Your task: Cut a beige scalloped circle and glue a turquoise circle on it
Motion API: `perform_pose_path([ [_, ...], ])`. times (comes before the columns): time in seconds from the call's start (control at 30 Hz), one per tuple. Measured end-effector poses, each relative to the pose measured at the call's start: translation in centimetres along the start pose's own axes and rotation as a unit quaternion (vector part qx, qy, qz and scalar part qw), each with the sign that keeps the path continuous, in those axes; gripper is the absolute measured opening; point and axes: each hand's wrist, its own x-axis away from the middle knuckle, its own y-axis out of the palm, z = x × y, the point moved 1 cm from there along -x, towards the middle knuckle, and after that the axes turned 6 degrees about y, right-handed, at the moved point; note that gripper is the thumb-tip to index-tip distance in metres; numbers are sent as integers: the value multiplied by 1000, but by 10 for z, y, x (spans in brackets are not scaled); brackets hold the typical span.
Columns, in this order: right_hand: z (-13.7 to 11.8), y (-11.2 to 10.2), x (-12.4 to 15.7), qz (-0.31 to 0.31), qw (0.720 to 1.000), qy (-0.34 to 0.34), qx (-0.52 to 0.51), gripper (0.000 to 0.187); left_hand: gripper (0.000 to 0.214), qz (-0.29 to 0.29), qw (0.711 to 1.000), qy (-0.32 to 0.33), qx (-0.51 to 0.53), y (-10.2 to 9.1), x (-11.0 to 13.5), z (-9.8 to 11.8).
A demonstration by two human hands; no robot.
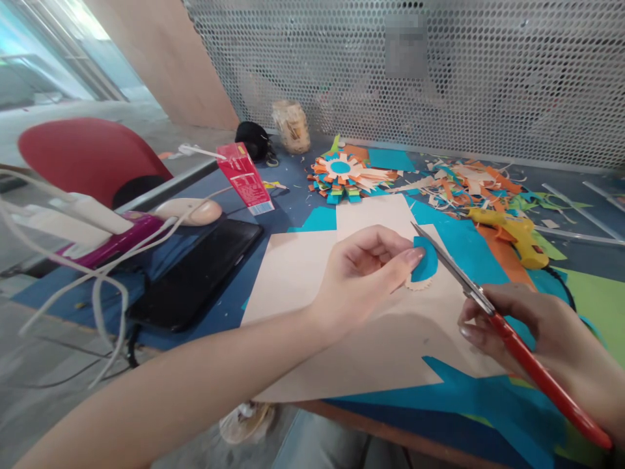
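Observation:
Between thumb and fingers, my left hand (pixel 374 270) pinches a small blue paper piece (pixel 426 262) with a rounded edge. A cream paper piece with a notched edge (pixel 418 284) shows just below it; whether the two are joined I cannot tell. My right hand (pixel 532 326) grips red-handled scissors (pixel 517 352), their blades pointing up and left, close beside the blue piece. Underneath both hands lie cream paper sheets (pixel 297 267) over blue paper (pixel 469 244). A layered paper flower (pixel 340 167) with a blue centre and fringed orange, cream and blue petals lies farther back.
Paper scraps (pixel 473 185) are heaped at the back right, by a yellow glue gun (pixel 517 238). On the left are a black phone (pixel 198 277), a purple power strip (pixel 105 241) with white cables, and a red drink carton (pixel 245 177). A perforated metal panel (pixel 332 65) stands behind.

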Motion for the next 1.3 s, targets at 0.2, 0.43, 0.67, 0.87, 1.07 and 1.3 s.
perform_pose_path([
  [0.2,0,0,0,-59,997,42,-10,49,24,-15,1000,-6,-9,0,1,0],
  [0.43,-1,0,-1,-72,997,37,-9,51,23,-21,1000,-6,-4,-1,1,-1],
  [0.67,3,1,-1,-68,997,30,-15,47,23,-14,1000,-15,2,-1,1,0],
  [0.87,3,2,0,-71,997,37,-12,47,27,-18,1000,-12,-2,0,0,1],
  [1.07,2,0,0,-68,997,19,-8,50,22,-16,1000,-17,0,-1,1,0],
  [1.3,4,1,0,-37,999,16,-5,53,21,-11,1000,-11,1,0,0,1],
])
